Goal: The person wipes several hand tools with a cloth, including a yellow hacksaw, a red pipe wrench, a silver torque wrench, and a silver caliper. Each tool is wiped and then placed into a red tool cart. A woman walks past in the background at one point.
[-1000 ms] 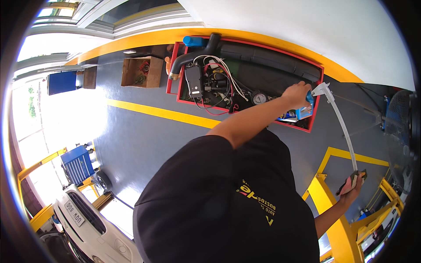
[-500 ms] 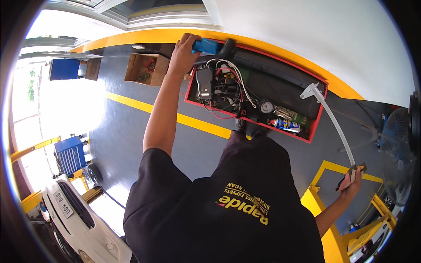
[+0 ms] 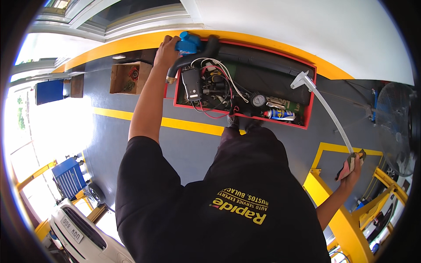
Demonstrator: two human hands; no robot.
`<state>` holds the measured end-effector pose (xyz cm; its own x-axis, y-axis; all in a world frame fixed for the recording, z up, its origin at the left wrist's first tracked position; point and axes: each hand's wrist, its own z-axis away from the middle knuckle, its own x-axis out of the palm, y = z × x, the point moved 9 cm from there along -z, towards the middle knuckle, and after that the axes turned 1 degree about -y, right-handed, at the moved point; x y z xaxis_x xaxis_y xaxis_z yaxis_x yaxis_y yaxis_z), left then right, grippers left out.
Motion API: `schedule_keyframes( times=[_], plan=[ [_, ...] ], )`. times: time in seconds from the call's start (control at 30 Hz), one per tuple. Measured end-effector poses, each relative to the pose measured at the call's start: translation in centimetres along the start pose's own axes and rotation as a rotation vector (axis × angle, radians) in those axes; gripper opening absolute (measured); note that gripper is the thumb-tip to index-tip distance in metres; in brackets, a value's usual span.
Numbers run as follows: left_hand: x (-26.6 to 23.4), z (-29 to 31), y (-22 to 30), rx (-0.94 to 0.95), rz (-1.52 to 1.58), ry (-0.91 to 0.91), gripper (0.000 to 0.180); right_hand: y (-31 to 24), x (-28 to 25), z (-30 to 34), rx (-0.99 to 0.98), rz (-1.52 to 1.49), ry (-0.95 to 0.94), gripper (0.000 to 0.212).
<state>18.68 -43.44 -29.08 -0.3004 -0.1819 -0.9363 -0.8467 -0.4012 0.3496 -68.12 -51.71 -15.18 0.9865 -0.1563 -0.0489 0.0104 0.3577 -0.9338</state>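
Observation:
My left hand (image 3: pixel 166 51) reaches out over the far left corner of a red-rimmed tool tray (image 3: pixel 309 105), its fingers closed on a blue plastic thing (image 3: pixel 187 46) with a rounded top. What kind of thing it is I cannot make out. Beside it a thick black curved tube (image 3: pixel 193 57) with a brass-coloured end lies across the corner. Out to the right, my right hand (image 3: pixel 351 176) grips a long vernier caliper (image 3: pixel 330 115) by its lower end, with a pink and dark cloth (image 3: pixel 346 166) wrapped round it. The caliper's jaws extend over the tray's right edge.
The tray holds a black boxy device (image 3: pixel 191 84) with red and white cables, a round gauge (image 3: pixel 259 100) and a blue spray can (image 3: pixel 280 114). A cardboard box (image 3: pixel 142 81) stands left, a fan (image 3: pixel 397 136) and yellow post (image 3: pixel 329 201) right. A white car (image 3: pixel 83 232) is lower left.
The view has shifted, so the tray sits further left. My left hand has moved slightly left with the blue thing, which has turned and shows its rounded top. The right hand keeps hold of the caliper.

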Motion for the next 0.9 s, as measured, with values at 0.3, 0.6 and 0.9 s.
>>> schedule_keyframes(
  times=[0.3,0.6,0.9],
  plan=[
    [1.7,-0.7,-3.1,-0.188,0.064,-0.116,0.088,-0.4,1.9,1.1,0.01,-0.028,0.061,0.02],
    [3.5,0.8,-6.3,-0.181,0.074,-0.049,0.061,-0.2,1.1,2.1,0.018,-0.018,0.054,0.023],
    [4.7,-1.7,2.2,-0.251,-0.238,-0.354,0.062,0.0,2.8,-0.3,0.019,-0.018,-0.01,0.025]
  ],
)
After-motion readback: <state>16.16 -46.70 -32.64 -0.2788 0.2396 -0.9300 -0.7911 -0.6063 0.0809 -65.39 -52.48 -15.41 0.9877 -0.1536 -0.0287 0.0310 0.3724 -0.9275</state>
